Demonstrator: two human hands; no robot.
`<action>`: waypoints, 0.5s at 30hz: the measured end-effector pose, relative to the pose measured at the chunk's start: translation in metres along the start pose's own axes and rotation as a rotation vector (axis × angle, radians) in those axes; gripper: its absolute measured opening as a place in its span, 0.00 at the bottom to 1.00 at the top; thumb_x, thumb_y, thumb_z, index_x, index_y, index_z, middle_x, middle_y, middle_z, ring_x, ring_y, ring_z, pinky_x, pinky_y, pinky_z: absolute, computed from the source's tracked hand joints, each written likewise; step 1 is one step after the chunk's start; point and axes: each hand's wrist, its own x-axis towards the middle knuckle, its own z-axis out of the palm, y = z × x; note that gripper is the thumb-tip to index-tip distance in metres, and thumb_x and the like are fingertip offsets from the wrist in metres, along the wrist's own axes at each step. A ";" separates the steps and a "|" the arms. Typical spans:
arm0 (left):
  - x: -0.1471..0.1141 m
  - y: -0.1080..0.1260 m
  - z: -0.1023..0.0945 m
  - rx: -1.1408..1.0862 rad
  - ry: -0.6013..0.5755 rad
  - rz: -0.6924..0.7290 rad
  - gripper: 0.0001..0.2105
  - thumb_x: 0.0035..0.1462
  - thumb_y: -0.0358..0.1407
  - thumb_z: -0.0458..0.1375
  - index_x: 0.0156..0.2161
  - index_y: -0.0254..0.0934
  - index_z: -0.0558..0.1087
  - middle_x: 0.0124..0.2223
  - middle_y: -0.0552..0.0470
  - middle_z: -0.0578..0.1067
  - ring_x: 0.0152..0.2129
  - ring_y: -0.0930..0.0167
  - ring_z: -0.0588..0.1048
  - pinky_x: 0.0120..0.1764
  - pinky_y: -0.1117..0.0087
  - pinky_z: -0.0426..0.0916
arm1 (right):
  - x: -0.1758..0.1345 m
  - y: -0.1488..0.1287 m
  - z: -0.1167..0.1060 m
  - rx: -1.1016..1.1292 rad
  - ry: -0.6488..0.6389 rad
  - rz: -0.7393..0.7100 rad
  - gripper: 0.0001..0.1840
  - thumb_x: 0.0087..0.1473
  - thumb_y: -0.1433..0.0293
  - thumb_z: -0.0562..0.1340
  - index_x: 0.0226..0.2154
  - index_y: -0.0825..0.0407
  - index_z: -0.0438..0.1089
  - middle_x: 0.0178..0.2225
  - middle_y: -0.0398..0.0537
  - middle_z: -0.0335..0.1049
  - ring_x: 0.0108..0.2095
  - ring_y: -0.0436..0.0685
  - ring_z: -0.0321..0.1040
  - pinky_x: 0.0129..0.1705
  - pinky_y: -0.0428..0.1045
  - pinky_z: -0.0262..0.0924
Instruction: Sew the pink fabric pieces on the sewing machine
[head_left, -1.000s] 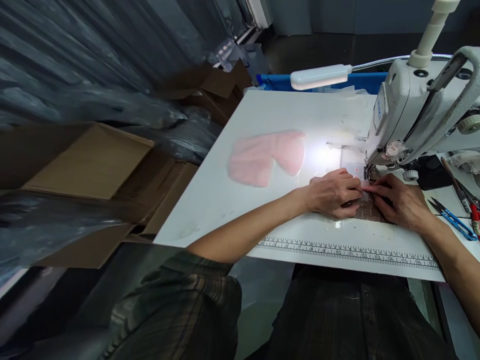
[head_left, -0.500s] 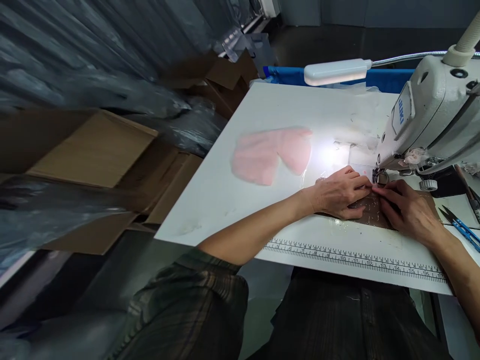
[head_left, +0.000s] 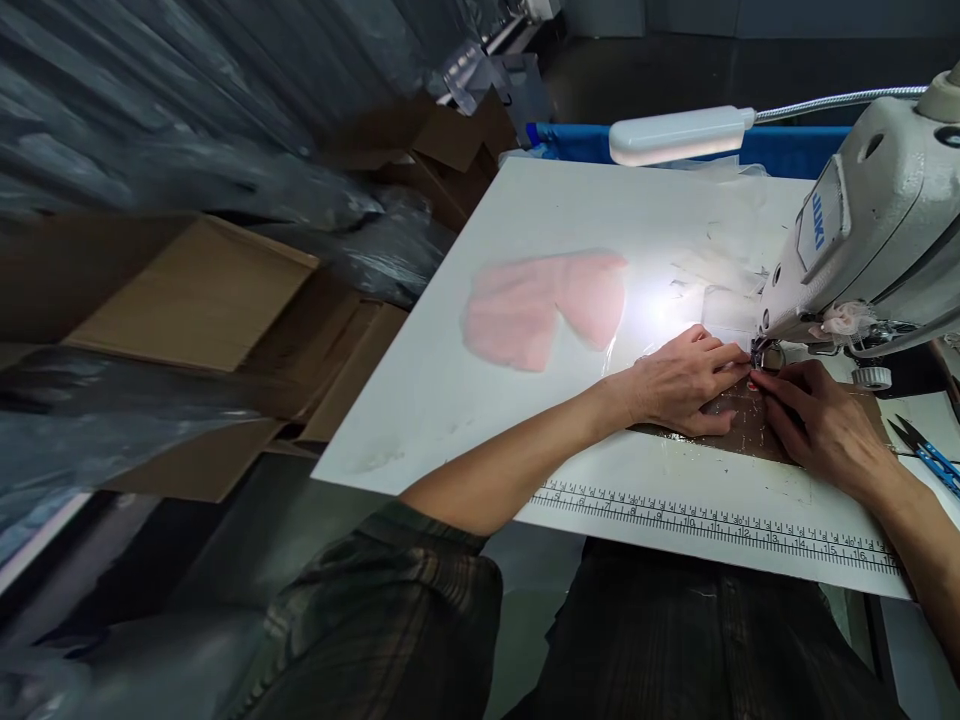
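Observation:
My left hand [head_left: 686, 385] lies palm down on the sewing machine's brown bed plate [head_left: 746, 425], its fingers stretched toward the presser foot [head_left: 757, 352]. From the other side my right hand [head_left: 829, 420] reaches in, thumb and forefinger pinched together just in front of the foot. A tiny red spot [head_left: 752, 386] shows by those fingertips. Whatever is between them is too small and covered to name. The white sewing machine head [head_left: 862, 220] stands over both hands. A pale pink fabric piece [head_left: 517, 310] lies flat on the white table [head_left: 405, 400], left of my hands.
Blue-handled thread snips [head_left: 930, 455] lie to the right of my right hand. A printed ruler [head_left: 712, 525] runs along the table's front edge. A white lamp [head_left: 679, 135] hangs over the back. Open cardboard boxes [head_left: 195, 300] and plastic sheeting are at the left.
The view has shifted slightly, so the machine appears a little farther right. My hands stay by the presser foot, and the red spot now shows near my right fingertips.

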 end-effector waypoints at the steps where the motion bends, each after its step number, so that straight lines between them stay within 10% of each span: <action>1: 0.000 -0.001 -0.001 0.000 -0.004 -0.002 0.21 0.64 0.43 0.49 0.53 0.31 0.72 0.54 0.39 0.73 0.37 0.63 0.72 0.44 0.59 0.63 | 0.000 0.000 0.000 -0.004 -0.011 0.009 0.23 0.67 0.63 0.50 0.55 0.52 0.74 0.43 0.58 0.70 0.28 0.55 0.68 0.26 0.51 0.68; 15: 0.002 -0.007 0.000 -0.015 0.000 -0.025 0.27 0.64 0.48 0.49 0.57 0.28 0.69 0.57 0.36 0.70 0.44 0.60 0.72 0.46 0.58 0.63 | 0.006 0.016 -0.027 0.365 -0.057 0.197 0.22 0.66 0.57 0.53 0.46 0.50 0.77 0.39 0.52 0.79 0.42 0.63 0.76 0.44 0.57 0.72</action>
